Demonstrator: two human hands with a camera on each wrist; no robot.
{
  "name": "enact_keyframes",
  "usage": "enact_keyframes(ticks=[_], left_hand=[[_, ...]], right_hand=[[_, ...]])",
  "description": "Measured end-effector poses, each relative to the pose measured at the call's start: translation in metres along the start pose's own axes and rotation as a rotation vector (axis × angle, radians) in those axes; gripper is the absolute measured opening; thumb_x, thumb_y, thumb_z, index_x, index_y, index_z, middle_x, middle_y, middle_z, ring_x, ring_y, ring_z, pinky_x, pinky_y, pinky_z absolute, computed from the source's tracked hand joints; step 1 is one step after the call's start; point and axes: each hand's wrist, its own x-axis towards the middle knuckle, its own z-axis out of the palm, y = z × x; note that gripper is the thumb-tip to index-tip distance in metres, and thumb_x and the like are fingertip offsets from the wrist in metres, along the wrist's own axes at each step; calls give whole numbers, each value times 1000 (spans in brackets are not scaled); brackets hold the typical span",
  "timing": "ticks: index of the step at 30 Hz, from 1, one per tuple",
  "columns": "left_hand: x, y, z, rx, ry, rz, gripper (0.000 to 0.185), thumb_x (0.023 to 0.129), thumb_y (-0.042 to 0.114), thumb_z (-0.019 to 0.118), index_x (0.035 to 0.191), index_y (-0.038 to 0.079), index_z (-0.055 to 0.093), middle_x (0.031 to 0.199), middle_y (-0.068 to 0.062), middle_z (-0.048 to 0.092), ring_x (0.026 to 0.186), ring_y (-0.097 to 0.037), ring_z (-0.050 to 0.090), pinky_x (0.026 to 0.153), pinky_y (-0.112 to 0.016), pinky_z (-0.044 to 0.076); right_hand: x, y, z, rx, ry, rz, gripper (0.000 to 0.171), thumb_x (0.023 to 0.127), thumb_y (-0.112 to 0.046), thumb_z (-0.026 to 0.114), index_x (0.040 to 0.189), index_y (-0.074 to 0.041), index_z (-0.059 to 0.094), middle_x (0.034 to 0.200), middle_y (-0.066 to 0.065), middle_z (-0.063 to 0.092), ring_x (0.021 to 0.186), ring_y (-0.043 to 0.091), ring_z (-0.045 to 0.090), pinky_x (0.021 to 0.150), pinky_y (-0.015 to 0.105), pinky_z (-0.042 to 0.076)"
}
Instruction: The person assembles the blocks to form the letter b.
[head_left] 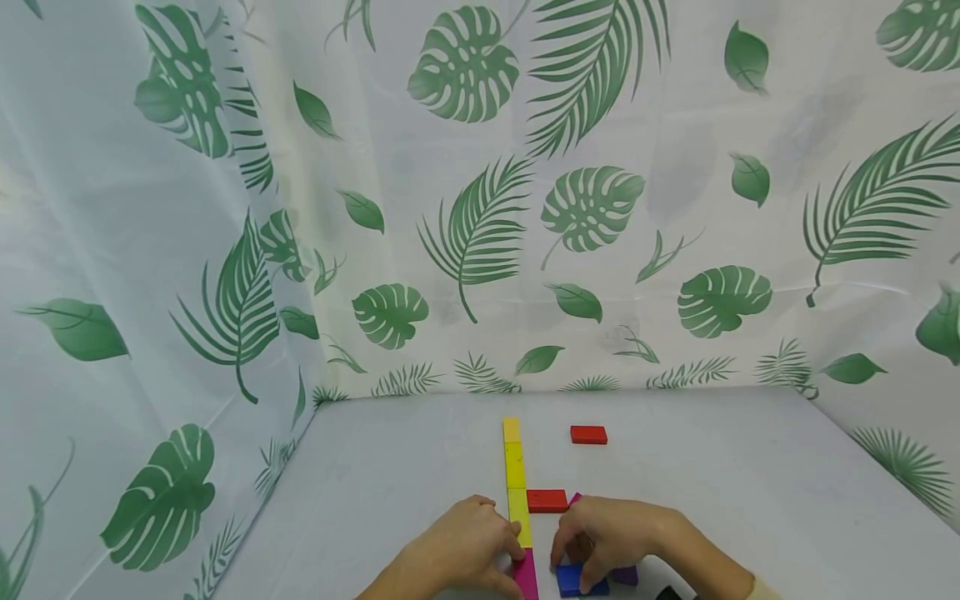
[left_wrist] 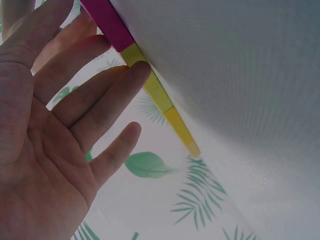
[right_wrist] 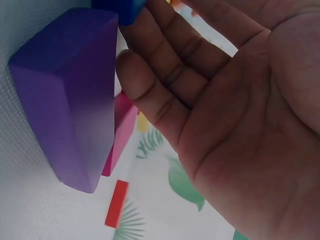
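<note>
A straight row of flat blocks runs away from me, with yellow blocks [head_left: 515, 465] beyond a magenta block [head_left: 527, 575]. Alongside it lies my left hand [head_left: 465, 546], its fingertips touching the row's left side near where magenta meets yellow. The left wrist view shows those fingers [left_wrist: 107, 107] mostly extended. My right hand [head_left: 618, 529] pinches a blue block [head_left: 572, 581] between thumb and fingers, to the right of the row. Close by the right hand is a purple block [right_wrist: 67, 100], partly hidden in the head view.
One red block [head_left: 547, 501] lies crosswise against the row's right side. Another red block [head_left: 588, 435] sits farther back. A pink block [right_wrist: 121, 132] is mostly covered by the right hand in the head view. Leaf-printed curtains [head_left: 480, 333] stand behind and left of the white table [head_left: 375, 467].
</note>
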Motion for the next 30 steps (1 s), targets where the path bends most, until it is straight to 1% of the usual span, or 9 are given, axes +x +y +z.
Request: enact_keyframes(ticks=[3,6,15,23,30], left_hand=[[0,0,0,-9,-8,-8,37,83,56,83,114,35,82,112,17,77,91,10,64,108,-37,52],[0,1,-1,-6,-8,-5,37,83,56,83,114,35,82,112,18,77,90,10,64,108,-37,52],[-1,1,-1,-2,-5,-1,38,83,57,83,114,36,81,114,17,76,101,9,66,107,-36,52],[0,2,-2,-25,-24,-31,37,83,56,83,114,35,82,115,17,76,103,8,66,109,-37,51],[0,2,-2,-12,-22,-20,38,83,57,83,114,36,81,114,17,76,104,8,66,108,-37,52]], right_hand=[[-1,-2,0,-1,-6,20,27,87,-15,85,110,-29,81,87,-16,70,73,-1,61,74,20,57],[0,-2,1,-10,-15,23,27,86,-15,85,109,-29,81,88,-16,71,73,-1,61,74,20,57],[-2,-4,2,4,-30,33,27,85,-13,85,107,-29,81,87,-15,71,74,-1,63,73,20,57],[-3,-7,2,45,-42,58,26,85,-10,85,103,-27,79,84,-12,70,72,0,61,72,21,57],[-5,-7,2,53,-56,72,24,85,-8,85,100,-25,77,83,-12,71,71,1,63,72,20,58]])
